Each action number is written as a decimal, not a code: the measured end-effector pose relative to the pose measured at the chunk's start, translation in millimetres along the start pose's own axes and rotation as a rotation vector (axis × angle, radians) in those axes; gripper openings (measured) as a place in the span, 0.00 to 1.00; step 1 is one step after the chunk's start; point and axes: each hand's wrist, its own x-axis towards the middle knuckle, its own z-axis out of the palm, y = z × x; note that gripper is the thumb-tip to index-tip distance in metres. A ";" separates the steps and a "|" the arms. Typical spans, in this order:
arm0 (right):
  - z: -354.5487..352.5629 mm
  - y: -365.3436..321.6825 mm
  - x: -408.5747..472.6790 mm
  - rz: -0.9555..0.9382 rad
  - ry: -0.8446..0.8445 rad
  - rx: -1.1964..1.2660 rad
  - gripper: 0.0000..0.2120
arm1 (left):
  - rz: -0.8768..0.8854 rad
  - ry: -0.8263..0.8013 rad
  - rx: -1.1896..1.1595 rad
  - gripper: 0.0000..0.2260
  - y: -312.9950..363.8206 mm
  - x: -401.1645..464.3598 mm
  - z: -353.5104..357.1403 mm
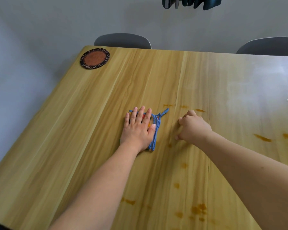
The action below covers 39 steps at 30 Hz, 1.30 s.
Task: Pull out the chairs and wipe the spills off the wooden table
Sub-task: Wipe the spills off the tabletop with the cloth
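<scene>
Left hand (138,128): flat, fingers spread, palm pressed down on a blue-edged cloth (154,130) on the wooden table (73,130); nothing pinched. Right hand (193,126): loosely curled, fingertips touching the tabletop just right of the cloth, holding nothing. Orange spills (263,138): beyond, right of and nearer than both hands. 2 grey chairs (122,41) at far edge. Round coaster (95,58) far left of cloth.

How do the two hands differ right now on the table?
The left hand lies flat, fingers spread, pressing on the blue-edged cloth; the right hand is loosely curled and holds nothing. The left covers the cloth; the right rests on bare wood beside orange spills. Both touch the wooden table, with bare forearms.
</scene>
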 end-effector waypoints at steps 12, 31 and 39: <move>1.3 0.9 -3.3 0.034 0.037 0.031 0.29 | -0.015 0.001 0.003 0.28 -5.8 -36.4 9.4; 67.1 -48.8 -96.9 -0.244 0.186 -0.041 0.15 | -0.028 -0.002 0.010 0.29 -23.7 -147.8 29.7; 93.2 -64.6 -124.3 -0.244 0.077 -0.210 0.16 | -0.037 -0.019 0.008 0.29 -31.2 -207.3 38.1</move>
